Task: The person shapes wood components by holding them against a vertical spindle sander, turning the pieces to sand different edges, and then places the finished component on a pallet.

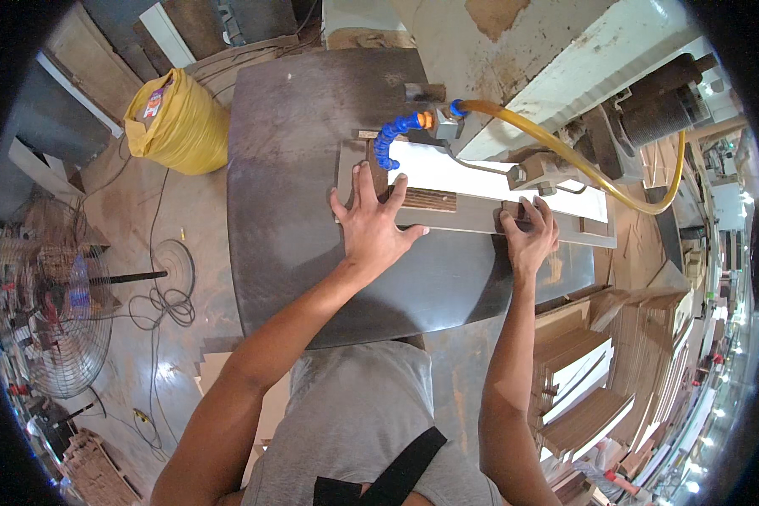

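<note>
A long flat board (481, 215), grey along its near edge with a white face behind and a patch of brown wood grain near its left end, lies across the dark metal bench (295, 169) beneath the machine's arm. The left hand (371, 223) presses flat on the board's left end, fingers (364, 181) spread wide and straight, gripping nothing. The right hand (530, 232) rests on the board further right, its fingers curled over a small dark block (514, 211) on the near edge. Just behind, a blue segmented nozzle (394, 135) joins a yellow hose (582, 164). A yellow sack (177, 122) stands on the floor at left, near a fan (51, 304).
</note>
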